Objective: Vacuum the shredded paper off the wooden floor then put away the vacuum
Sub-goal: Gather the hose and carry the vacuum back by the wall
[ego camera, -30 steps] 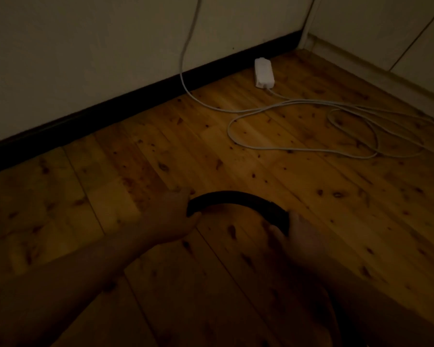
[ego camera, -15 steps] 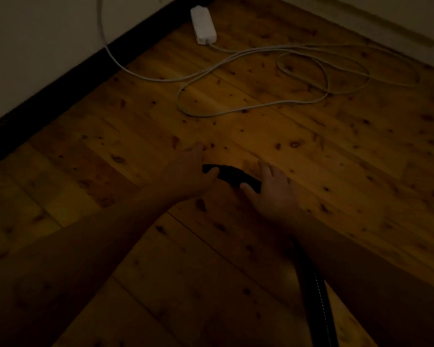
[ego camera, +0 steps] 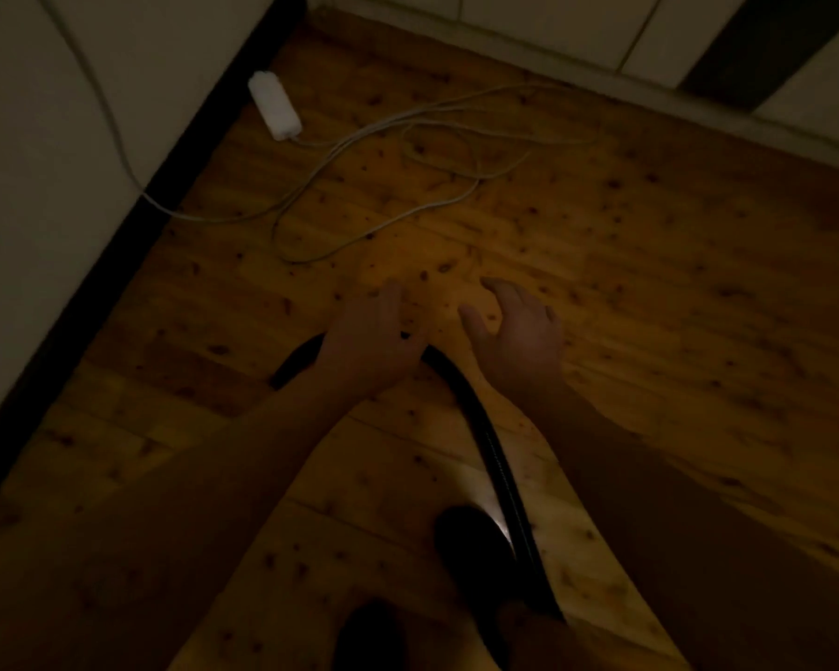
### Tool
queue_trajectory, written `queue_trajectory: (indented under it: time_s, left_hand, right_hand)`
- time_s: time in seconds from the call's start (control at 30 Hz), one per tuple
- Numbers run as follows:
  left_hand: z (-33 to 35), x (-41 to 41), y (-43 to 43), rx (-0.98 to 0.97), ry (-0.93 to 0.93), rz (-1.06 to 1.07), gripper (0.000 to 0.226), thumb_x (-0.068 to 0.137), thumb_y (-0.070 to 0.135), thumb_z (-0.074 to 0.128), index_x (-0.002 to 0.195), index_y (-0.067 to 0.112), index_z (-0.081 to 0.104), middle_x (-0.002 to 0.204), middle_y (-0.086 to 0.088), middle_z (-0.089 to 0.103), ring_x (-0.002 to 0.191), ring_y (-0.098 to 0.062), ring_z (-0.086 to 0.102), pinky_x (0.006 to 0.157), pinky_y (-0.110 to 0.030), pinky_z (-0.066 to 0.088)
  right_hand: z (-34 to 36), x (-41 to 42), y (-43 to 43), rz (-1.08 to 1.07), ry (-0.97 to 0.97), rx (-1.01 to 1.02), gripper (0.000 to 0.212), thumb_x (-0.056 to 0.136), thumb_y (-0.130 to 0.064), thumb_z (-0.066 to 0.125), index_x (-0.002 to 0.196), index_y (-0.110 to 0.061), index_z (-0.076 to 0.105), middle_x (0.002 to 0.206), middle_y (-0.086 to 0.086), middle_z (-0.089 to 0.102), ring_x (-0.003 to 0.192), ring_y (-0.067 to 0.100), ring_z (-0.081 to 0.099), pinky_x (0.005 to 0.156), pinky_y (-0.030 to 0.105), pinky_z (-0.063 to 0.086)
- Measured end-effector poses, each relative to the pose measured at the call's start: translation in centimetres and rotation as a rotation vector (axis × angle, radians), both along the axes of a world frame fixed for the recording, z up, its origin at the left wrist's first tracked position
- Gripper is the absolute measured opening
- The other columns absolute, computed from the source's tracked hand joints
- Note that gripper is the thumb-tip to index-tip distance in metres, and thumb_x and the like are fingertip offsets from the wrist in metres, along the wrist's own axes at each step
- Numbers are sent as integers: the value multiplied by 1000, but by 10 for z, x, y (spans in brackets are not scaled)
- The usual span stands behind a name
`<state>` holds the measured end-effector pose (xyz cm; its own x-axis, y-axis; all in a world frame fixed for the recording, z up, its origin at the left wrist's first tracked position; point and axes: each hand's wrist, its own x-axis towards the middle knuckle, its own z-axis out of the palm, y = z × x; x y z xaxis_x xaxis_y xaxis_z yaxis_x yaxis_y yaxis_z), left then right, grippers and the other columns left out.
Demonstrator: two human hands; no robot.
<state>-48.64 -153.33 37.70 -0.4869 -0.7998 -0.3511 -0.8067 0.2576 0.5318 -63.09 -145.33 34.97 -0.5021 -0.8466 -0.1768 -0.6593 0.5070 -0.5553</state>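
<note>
White power brick [ego camera: 274, 105] sits right next to the dark baseboard [ego camera: 132, 225]. Its pale cord [ego camera: 214, 219] sprawls in loose loops, and one end runs up the wall [ego camera: 30, 186].

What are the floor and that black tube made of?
The floor looks like wood: yellow-brown planks with dark knots and a slight sheen, maybe varnished. The black tube looks like flexible plastic: it has fine ribs along it and bends in a curve, though in this dim light it could be rubber.

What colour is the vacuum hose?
The vacuum hose is black; the head view shows it best.
</note>
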Motion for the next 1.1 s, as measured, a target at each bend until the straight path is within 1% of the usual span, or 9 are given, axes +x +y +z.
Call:
queue_trajectory:
  time_s: [0.17,0.3,0.4,0.5,0.6,0.7,0.8,0.97,1.1]
  left_hand:
    - [146,-34,15,-41,110,-18,51,89,41,60,134,19,48,128,-3,59,115,-23,57,97,-36,45]
    - [252,-40,42,-37,205,-77,51,88,45,59,132,23,47,124,2,59,110,-20,58,95,-41,48]
    - [313,-39,68,-16,262,-110,46,89,44,59,130,25,49,123,5,60,109,-18,58,95,-41,48]
    - [369,-33,102,-23,335,-139,20,93,35,58,108,22,63,112,3,65,99,-13,59,87,-31,47]
    - [405,-29,133,4,359,-187,31,95,29,57,73,10,65,98,-2,70,94,-9,58,77,-20,43]
    - [442,-34,174,-21,366,-274,45,96,29,56,62,3,68,80,1,69,67,6,52,59,1,32]
    - [463,-42,210,24,342,-318,44,96,29,56,64,1,69,70,5,63,58,4,48,52,-7,30]
    - [479,-64,270,143,362,-378,24,92,28,63,72,14,62,95,6,65,97,-6,55,80,-21,36]
    - [498,-79,334,119,358,-448,26,93,28,61,71,15,58,86,7,63,85,-5,53,72,-21,34]
  right_hand:
    - [151,-11,24,-111,48,-102,52,97,-49,45,140,-19,49,140,1,54,130,21,46,114,44,21]
    - [257,-7,57,-194,66,-162,52,96,-51,42,138,-21,50,137,2,56,127,23,48,111,54,27]
    - [319,0,92,-296,71,-188,46,97,-49,46,134,-22,54,132,3,58,123,24,49,109,47,31]
    - [376,3,140,-385,109,-238,36,98,-42,52,126,-20,61,125,1,63,120,23,53,105,43,35]
    - [411,3,185,-496,86,-182,35,99,-43,49,124,-23,62,124,-4,64,120,21,50,108,43,33]
    - [442,2,240,-583,96,-179,31,98,-39,52,119,-20,65,117,-3,67,115,22,53,104,44,38]
    - [465,2,285,-666,88,-167,29,98,-38,53,120,-23,64,115,-5,66,115,19,53,104,45,39]
    - [496,2,365,-836,95,-210,31,98,-39,52,121,-22,64,121,-5,64,120,17,51,104,45,40]
    - [507,-2,438,-953,96,-233,31,98,-42,52,118,-22,65,118,-5,65,119,17,52,100,44,44]
